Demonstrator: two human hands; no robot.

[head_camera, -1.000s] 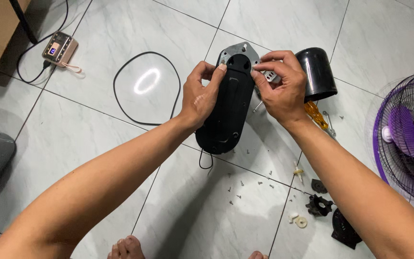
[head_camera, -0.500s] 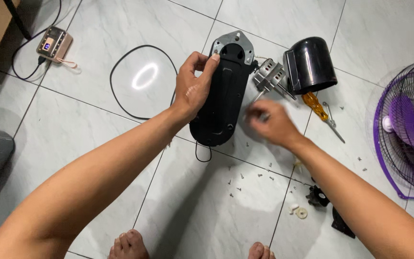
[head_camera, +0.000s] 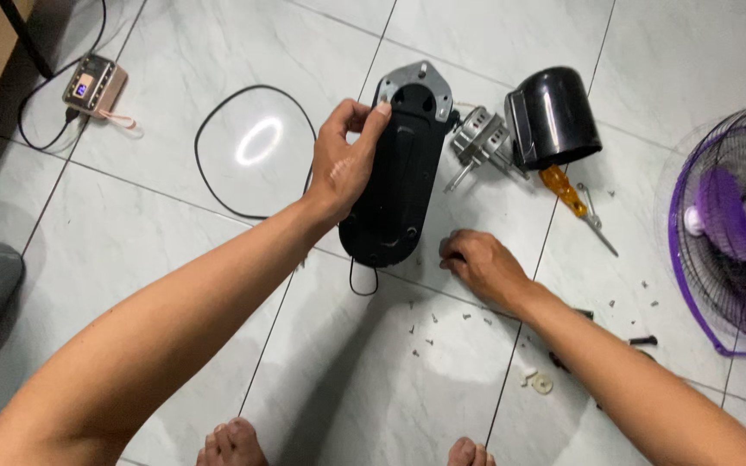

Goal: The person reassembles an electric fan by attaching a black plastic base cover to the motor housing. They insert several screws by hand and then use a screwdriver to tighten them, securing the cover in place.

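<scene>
The left hand has its grip closed around the far end of one long black housing lying on the tiled floor. The right hand rests on the floor just right of its near end, fingers curled; what it holds I cannot tell. Several small screws lie near. Farther right: one metal motor, one black cover, one screwdriver.

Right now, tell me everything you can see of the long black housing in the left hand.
The long black housing is an oval shell of matte, plastic-looking material with a raised lengthwise rib. A grey, metal-looking plate with a round opening caps its far end. It lies lengthwise on the white tiled floor, rounded end toward the person. The left hand grips its left edge near the plate. A thin black cord loop shows at its near end.
</scene>
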